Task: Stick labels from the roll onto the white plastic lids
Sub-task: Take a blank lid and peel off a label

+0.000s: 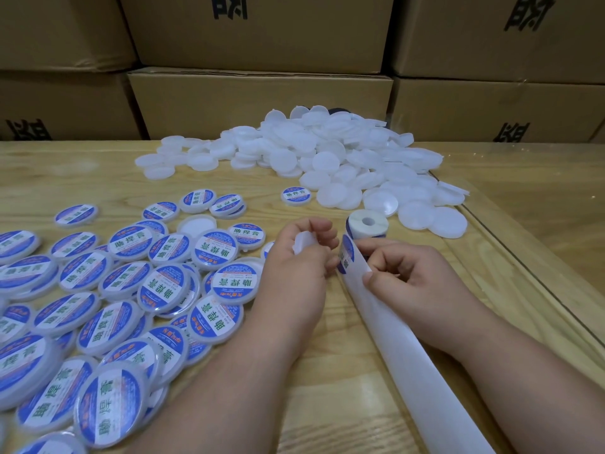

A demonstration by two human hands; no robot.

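Observation:
My left hand (299, 263) holds a bare white lid (303, 243) in its curled fingers at the table's middle. Its fingertips touch the edge of a blue and white label (346, 257) on the backing strip. My right hand (401, 273) pinches that white backing strip (409, 355), which runs from the label roll (368, 224) down to the lower right. The roll stands on end just behind both hands. A heap of blank white lids (327, 152) lies at the back centre and right. Several labelled lids (114, 290) spread over the left of the table.
Stacked cardboard boxes (262, 60) wall off the back of the wooden table (327, 388). A raised wooden edge (523, 257) runs diagonally on the right. One labelled lid (296, 195) lies alone near the blank heap.

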